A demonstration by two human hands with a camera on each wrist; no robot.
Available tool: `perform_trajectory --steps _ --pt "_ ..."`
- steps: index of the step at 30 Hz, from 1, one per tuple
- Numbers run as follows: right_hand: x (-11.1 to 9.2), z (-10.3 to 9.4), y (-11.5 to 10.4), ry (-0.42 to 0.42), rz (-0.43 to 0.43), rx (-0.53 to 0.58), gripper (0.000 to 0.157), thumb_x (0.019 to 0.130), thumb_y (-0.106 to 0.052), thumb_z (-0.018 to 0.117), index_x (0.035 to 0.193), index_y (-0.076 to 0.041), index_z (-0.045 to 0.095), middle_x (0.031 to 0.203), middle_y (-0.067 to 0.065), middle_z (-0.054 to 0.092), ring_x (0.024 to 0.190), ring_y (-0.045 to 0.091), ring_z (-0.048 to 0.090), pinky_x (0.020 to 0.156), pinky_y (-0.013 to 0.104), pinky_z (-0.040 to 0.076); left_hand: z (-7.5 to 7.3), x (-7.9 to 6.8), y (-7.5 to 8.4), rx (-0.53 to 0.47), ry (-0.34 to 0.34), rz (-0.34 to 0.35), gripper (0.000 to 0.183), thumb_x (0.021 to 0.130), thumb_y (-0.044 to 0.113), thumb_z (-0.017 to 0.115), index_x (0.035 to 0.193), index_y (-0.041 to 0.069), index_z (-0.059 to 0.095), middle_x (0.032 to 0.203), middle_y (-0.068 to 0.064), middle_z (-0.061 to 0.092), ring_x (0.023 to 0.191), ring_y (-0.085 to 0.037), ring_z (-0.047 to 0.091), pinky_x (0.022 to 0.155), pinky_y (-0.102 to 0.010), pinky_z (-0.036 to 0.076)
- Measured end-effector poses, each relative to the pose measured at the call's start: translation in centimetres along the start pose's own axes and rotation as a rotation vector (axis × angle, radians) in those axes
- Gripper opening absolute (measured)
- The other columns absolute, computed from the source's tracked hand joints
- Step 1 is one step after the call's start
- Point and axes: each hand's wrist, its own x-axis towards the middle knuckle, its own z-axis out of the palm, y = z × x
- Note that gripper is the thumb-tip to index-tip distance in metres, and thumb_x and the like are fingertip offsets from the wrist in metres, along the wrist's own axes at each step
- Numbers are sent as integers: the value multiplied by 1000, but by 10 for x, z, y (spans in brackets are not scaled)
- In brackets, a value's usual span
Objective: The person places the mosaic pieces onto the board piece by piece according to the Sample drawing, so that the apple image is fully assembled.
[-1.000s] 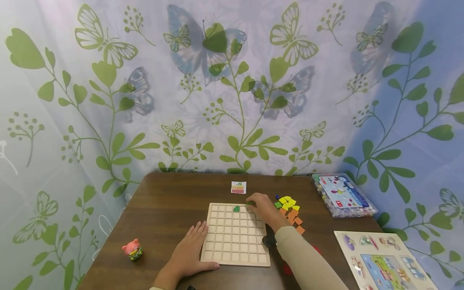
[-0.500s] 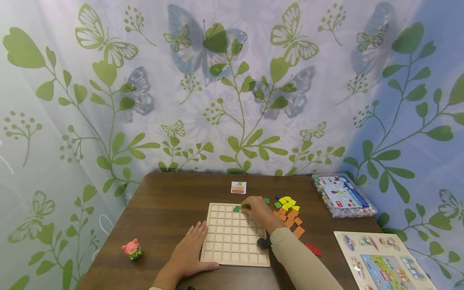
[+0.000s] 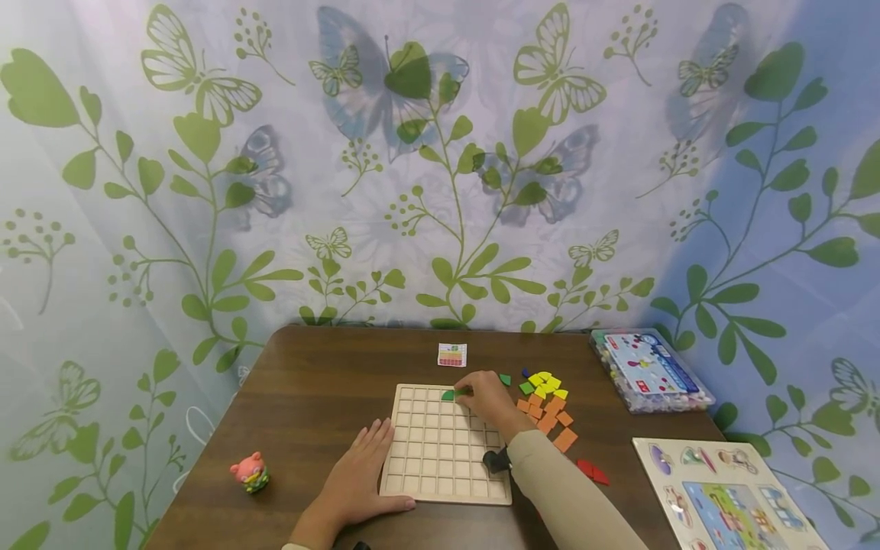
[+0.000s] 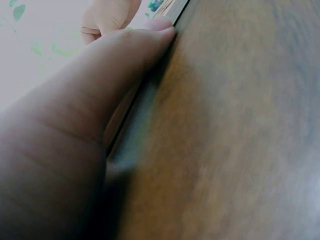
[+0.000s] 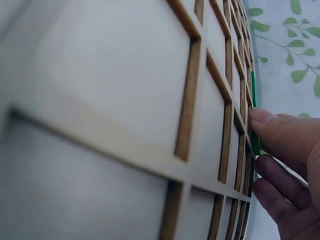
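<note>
A pale wooden grid board [image 3: 435, 466] lies on the dark table. In its back row sits a green quarter-round tile [image 3: 448, 395]. Right beside that tile, my right hand [image 3: 490, 399] pinches another green tile [image 5: 256, 143], mostly covered by the fingers; in the right wrist view the thumb presses against it. My left hand [image 3: 363, 475] lies flat at the board's left side, fingers straight, with its thumb [image 4: 135, 47] along the front edge.
Right of the board lie loose yellow tiles [image 3: 548, 380], orange tiles [image 3: 548, 421], red tiles [image 3: 593, 471] and a green tile [image 3: 505, 380]. A pattern card [image 3: 452, 354] is behind it. Farther right are a bead box [image 3: 651, 370] and picture puzzle [image 3: 729, 489]; a pink figurine [image 3: 251, 472] stands left.
My right hand has moved left along the back row with the green tile, to beside the first one. It uncovered a loose green tile on the table. My left hand has stayed still.
</note>
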Motion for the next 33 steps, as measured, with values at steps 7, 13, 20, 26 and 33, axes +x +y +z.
perform_trajectory --steps 7,13,20,26,33 --pt "-2 -3 -2 -20 60 56 26 91 -9 85 117 -10 81 112 2 75 99 17 71 82 33 60 -2 1 1 -14 -39 -29 127 80 90 60 160 -6 36 168 -19 29 156 -33 25 125 -49 20" --pt "-4 -4 -1 -20 44 74 29 91 -9 84 120 -7 79 115 4 75 102 18 71 84 34 60 -6 2 2 -21 -59 -39 127 80 89 61 160 -6 36 168 -20 30 155 -34 24 125 -50 20" --pt "-8 -8 7 -3 55 123 30 94 -9 81 123 -5 77 117 5 74 106 24 70 87 38 60 -7 2 4 -18 -47 -28 125 81 87 63 157 -9 40 165 -23 34 153 -38 30 123 -54 24" --pt "-8 -26 23 83 97 83 26 96 -11 80 121 -4 77 110 3 73 101 25 69 86 40 60 -5 2 4 -30 -41 -31 126 80 88 64 159 -8 38 166 -22 32 154 -36 27 124 -52 22" --pt "-9 -52 42 103 157 24 30 96 -11 80 125 -3 76 118 7 73 110 31 67 93 48 57 -6 2 3 -33 -21 -14 126 80 87 65 157 -9 39 165 -23 34 153 -38 30 122 -54 26"
